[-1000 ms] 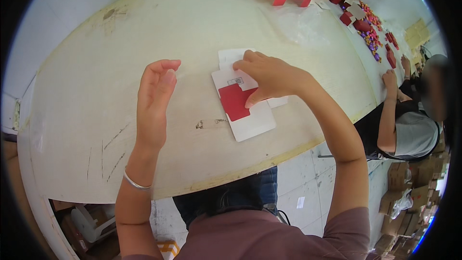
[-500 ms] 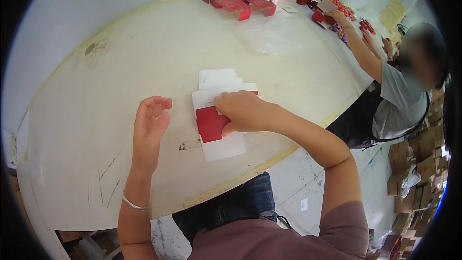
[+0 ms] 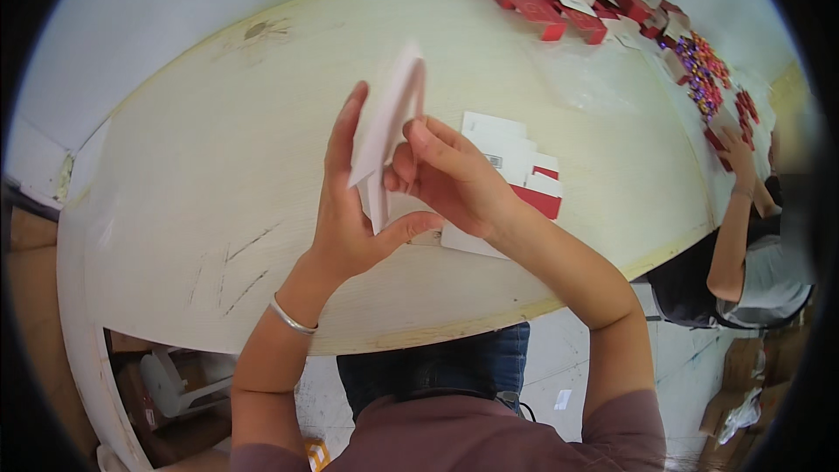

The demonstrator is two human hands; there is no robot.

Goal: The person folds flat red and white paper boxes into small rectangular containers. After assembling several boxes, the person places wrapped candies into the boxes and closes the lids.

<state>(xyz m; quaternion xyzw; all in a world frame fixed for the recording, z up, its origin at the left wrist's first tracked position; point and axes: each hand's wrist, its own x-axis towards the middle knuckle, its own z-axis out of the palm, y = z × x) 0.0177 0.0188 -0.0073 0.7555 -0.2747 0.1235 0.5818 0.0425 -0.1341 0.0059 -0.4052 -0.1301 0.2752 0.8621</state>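
A white folding carton [image 3: 384, 127], blurred and partly opened out, is raised above the table between my hands. Along its left side lie the long fingers of my left hand [image 3: 345, 201], which supports it in the palm with the thumb stretched to the right. The curled fingers of my right hand [image 3: 454, 175] grip the carton's right edge; their tips are partly hidden. Behind my right wrist, a stack of flat cartons [image 3: 502, 144], white with red panels, lies on the table.
Opened red-and-white boxes [image 3: 542, 9] crowd the far right of the pale table [image 3: 227, 140]. Beyond the clear plastic sheet [image 3: 585, 79], a co-worker's hand [image 3: 738, 153] is beside small colourful wrapped pieces [image 3: 699, 79]. Brown cardboard boxes [image 3: 743, 367] stand at the lower right.
A carton has come off the stack into my hands and been lifted to the left. My left hand has moved in against it. The view has turned, shifting the table rightward.
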